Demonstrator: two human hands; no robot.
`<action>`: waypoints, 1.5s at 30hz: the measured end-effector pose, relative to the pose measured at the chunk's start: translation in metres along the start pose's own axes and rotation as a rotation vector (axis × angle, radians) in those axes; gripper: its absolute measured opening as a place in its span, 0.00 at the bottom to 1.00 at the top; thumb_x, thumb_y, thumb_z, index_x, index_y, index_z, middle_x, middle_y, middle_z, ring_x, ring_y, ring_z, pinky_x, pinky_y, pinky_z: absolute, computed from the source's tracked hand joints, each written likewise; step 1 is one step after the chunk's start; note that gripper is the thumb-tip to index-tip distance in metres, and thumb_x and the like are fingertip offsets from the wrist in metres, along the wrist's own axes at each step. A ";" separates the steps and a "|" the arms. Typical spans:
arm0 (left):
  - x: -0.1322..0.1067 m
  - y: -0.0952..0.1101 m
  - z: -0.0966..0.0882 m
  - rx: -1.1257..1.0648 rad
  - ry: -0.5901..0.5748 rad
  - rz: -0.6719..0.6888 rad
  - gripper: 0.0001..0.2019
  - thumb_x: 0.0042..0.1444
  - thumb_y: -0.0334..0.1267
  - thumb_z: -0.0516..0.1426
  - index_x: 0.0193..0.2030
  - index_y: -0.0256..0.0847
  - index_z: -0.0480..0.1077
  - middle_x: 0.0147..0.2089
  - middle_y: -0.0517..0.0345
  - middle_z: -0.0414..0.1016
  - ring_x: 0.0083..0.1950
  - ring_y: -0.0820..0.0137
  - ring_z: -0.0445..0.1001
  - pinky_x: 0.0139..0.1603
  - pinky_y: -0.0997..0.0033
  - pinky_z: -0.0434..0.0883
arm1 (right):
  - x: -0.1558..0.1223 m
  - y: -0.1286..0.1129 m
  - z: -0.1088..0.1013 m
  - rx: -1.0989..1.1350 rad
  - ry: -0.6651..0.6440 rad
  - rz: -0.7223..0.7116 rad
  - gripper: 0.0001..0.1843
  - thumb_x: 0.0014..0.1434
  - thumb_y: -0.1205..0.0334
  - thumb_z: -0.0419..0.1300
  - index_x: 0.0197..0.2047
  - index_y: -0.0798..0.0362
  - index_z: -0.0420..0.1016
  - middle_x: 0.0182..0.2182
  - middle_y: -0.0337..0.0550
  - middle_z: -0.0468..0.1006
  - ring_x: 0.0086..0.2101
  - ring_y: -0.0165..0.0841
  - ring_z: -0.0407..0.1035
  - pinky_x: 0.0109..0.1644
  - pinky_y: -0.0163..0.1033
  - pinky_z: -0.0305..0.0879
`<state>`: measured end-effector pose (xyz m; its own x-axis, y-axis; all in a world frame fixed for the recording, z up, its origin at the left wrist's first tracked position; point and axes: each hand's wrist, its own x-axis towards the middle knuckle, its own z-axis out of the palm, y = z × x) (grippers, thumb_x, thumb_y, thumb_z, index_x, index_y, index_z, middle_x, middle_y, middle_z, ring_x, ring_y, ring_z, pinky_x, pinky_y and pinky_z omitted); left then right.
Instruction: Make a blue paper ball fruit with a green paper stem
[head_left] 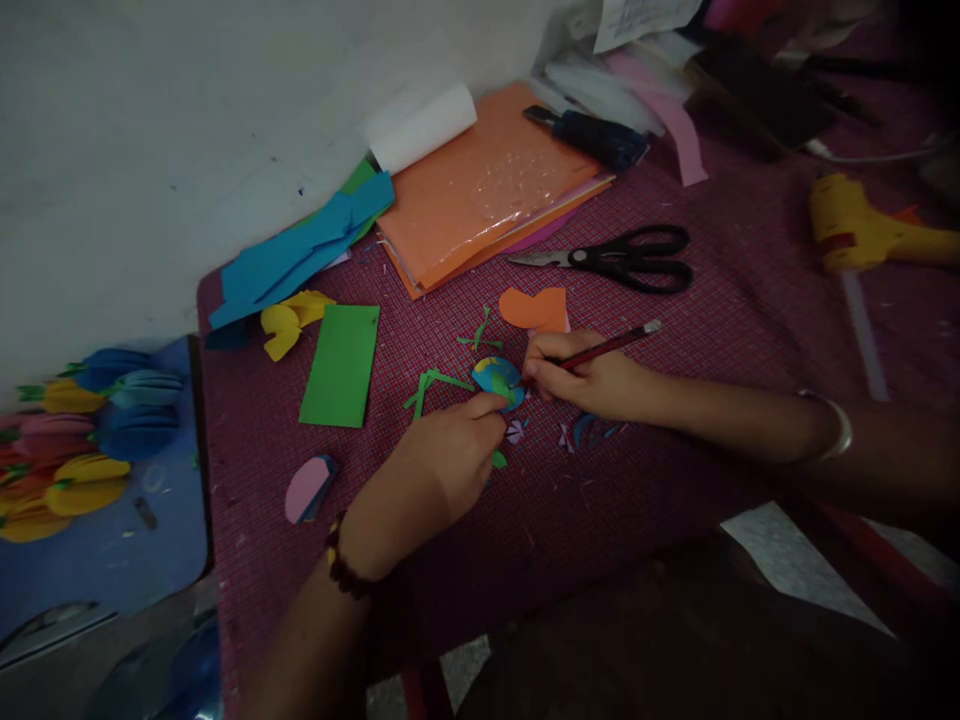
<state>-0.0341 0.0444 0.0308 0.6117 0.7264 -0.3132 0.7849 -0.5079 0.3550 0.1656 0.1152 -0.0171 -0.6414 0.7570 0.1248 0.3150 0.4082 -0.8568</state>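
Note:
Between my two hands lies a small blue and yellow paper cutout [491, 374] with a green bit on it. The fingertips of my left hand [442, 450] pinch its lower edge against the table. My right hand [577, 378] is closed round a dark red pencil [611, 343], its eraser end up to the right and its tip hidden near the cutout. Thin green paper strips [431, 385] and small lilac scraps [514, 431] lie around. An orange paper piece [536, 308] is just beyond my right hand. To the left rests a green paper rectangle [341, 365].
Black-handled scissors [630, 258] lie behind my right hand. Farther back is an orange paper stack [487, 180]. A yellow glue gun [847, 225] stands at right. Blue strips [300, 245] border the wall; folded paper shapes [90, 430] sit on a blue surface at left.

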 end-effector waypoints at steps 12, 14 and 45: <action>0.001 0.005 0.001 0.044 -0.028 -0.002 0.07 0.57 0.26 0.48 0.34 0.39 0.65 0.57 0.49 0.70 0.53 0.63 0.73 0.52 0.61 0.73 | -0.001 0.001 0.002 0.094 0.011 0.042 0.13 0.62 0.60 0.52 0.26 0.54 0.65 0.22 0.37 0.68 0.25 0.27 0.62 0.30 0.33 0.57; 0.002 0.008 0.000 0.071 -0.040 -0.012 0.08 0.56 0.26 0.48 0.36 0.38 0.66 0.57 0.47 0.70 0.52 0.62 0.74 0.51 0.59 0.74 | 0.000 0.000 0.003 0.065 0.003 0.043 0.12 0.61 0.60 0.53 0.27 0.54 0.67 0.23 0.37 0.68 0.26 0.27 0.62 0.31 0.34 0.56; 0.008 0.031 0.009 0.404 -0.036 -0.088 0.12 0.61 0.29 0.49 0.43 0.37 0.74 0.55 0.49 0.74 0.43 0.59 0.77 0.40 0.57 0.77 | 0.000 0.002 0.000 0.040 -0.078 0.003 0.12 0.60 0.63 0.52 0.25 0.54 0.64 0.21 0.36 0.66 0.25 0.26 0.60 0.30 0.33 0.54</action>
<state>-0.0043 0.0300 0.0314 0.5377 0.7622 -0.3605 0.8058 -0.5904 -0.0462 0.1663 0.1163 -0.0185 -0.6932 0.7158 0.0840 0.2902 0.3839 -0.8766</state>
